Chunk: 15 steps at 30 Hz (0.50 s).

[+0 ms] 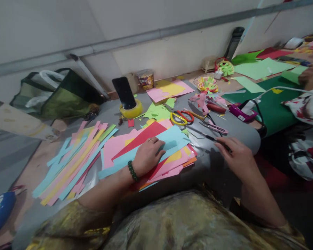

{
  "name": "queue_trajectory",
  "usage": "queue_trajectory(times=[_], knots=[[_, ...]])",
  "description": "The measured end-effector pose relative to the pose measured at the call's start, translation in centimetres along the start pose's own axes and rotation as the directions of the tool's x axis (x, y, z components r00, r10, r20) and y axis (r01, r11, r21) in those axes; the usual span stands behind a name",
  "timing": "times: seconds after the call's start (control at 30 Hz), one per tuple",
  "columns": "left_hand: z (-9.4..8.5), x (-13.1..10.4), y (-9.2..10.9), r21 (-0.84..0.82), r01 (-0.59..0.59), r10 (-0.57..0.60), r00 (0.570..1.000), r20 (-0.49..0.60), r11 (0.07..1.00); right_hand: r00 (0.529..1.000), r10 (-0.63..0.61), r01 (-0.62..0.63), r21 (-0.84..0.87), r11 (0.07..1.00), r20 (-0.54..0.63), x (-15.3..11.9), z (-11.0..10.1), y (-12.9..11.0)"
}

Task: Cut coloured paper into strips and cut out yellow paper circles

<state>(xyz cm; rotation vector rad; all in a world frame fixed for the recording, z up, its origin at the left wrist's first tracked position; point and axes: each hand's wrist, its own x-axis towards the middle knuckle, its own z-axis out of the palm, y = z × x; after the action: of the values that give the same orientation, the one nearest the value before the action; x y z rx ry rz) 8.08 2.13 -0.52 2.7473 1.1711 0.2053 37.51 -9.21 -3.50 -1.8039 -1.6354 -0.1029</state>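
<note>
My left hand (149, 155), with a ring and a green bead bracelet, rests on a light blue paper strip (177, 136), fingers slightly curled and holding nothing. Beneath it lies a loose stack of pink, red, yellow and orange sheets, with red paper (146, 137) near the top. To the right of the stack, my right hand (236, 154) is closed around a thin black-handled tool (210, 138); its slim tip points left, and its exact kind is unclear. Beyond that tool lie yellow-handled scissors (178, 119), red-handled scissors (187, 117) and a pink cutter (217, 128).
Cut paper strips (75, 161) spread on the left. Farther back are a phone (123, 92) propped on a tape roll (131, 109), a snack cup (145, 79) and a pink glue gun (202, 103). A purple power strip (242, 113) sits right, near another person's hand (311, 77).
</note>
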Motion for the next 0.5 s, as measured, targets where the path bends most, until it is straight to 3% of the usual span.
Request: queue_trajectory(times=[0.27,0.5], knots=[[0.9,-0.5,-0.4,-0.045,-0.115,0.107,0.982,-0.153,0.992,0.973,-0.132,0.117,0.085,0.989,0.19,0.5,1.2,-1.7],[0.9,0.0,-0.8,-0.1,-0.124,0.11,0.985,-0.136,0.987,0.974,-0.179,0.165,0.108,0.98,0.138,1.1,1.1,-1.8]])
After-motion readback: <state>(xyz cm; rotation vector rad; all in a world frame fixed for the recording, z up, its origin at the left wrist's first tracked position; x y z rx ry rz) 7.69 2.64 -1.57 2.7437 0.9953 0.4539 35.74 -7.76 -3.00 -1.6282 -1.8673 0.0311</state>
